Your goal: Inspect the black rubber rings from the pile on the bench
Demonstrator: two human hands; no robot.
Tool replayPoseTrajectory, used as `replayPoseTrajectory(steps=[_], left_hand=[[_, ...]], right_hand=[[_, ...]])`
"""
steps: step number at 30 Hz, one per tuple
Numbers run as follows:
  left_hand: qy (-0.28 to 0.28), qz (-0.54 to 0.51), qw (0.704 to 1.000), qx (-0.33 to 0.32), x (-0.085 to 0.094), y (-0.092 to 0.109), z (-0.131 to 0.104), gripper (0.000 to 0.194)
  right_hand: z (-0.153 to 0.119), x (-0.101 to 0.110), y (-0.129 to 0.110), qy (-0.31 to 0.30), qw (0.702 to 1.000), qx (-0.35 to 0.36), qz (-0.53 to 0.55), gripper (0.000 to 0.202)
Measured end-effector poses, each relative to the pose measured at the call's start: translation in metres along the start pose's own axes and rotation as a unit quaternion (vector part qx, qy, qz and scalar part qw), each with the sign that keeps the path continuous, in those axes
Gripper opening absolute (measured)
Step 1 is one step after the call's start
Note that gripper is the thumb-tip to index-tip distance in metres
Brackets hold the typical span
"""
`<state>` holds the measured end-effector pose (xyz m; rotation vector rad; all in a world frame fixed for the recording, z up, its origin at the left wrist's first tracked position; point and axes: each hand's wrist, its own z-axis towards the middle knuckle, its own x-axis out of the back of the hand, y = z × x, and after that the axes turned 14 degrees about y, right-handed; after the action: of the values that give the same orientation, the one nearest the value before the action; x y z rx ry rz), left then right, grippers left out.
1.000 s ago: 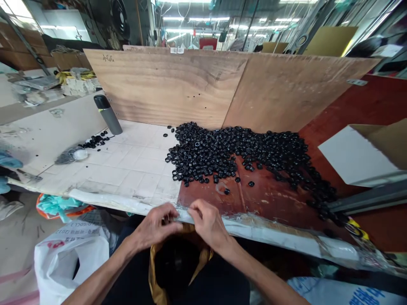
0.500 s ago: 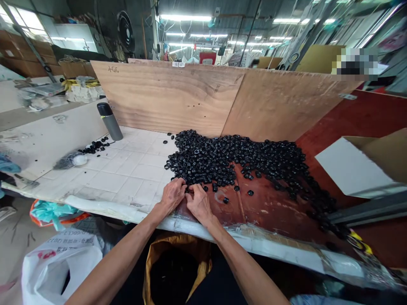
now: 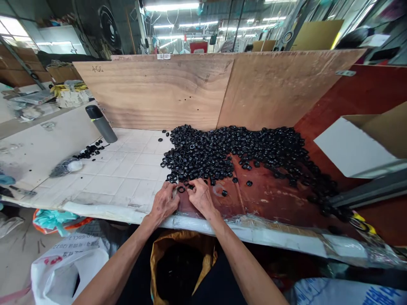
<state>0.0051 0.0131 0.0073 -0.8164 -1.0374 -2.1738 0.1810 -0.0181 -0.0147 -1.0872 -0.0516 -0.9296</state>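
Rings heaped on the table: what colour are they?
The rings are glossy black; they show best in the head view, the only one.

The table, whitish on the left and reddish-brown on the right, carries a heap of black rings from centre to right; left of centre stand a grey bottle, small black pieces and a small bag.

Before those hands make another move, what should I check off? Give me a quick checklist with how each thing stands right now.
1. Left hand at the near edge of the black ring pile: ok.
2. Right hand there too: ok.
3. Loose ring in view between the hands: ok.
4. Rings gripped in the fingers: cannot tell.
5. Brown sack below the table edge, mouth open: ok.
6. Grey flask apart from both hands: ok.
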Motion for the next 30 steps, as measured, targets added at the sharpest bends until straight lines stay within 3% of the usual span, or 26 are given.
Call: replayPoseTrajectory(steps=[7, 12, 15, 18, 23, 26, 30], left_hand=[[-0.015, -0.023, 0.999, -0.015, -0.009, 0.003, 0.003, 0.017], [-0.016, -0.126, 0.991, 0.031, -0.01, -0.002, 0.002, 0.016], [-0.026, -0.236, 0.967, 0.095, -0.009, -0.003, 0.002, 0.015], [-0.029, -0.346, 0.922, 0.172, -0.008, -0.001, 0.004, 0.017], [-0.029, -0.462, 0.855, 0.234, -0.003, 0.004, 0.005, 0.025], [-0.031, -0.475, 0.848, 0.233, 0.0, 0.006, 0.005, 0.026], [-0.032, -0.467, 0.853, 0.232, 0.002, 0.005, 0.005, 0.029]], right_hand=[[0.002, 0.005, -0.004, -0.036, 0.997, 0.024, 0.069, 0.017], [0.002, 0.004, -0.001, -0.095, 0.983, -0.057, 0.148, 0.023], [0.002, 0.002, 0.003, -0.126, 0.963, -0.131, 0.199, 0.03], [0.004, 0.003, 0.001, -0.135, 0.945, -0.168, 0.247, 0.032], [0.008, 0.01, -0.005, -0.094, 0.961, -0.095, 0.241, 0.025], [0.008, 0.011, -0.005, -0.084, 0.967, -0.055, 0.236, 0.025], [0.003, 0.008, -0.006, -0.085, 0.958, -0.101, 0.254, 0.036]])
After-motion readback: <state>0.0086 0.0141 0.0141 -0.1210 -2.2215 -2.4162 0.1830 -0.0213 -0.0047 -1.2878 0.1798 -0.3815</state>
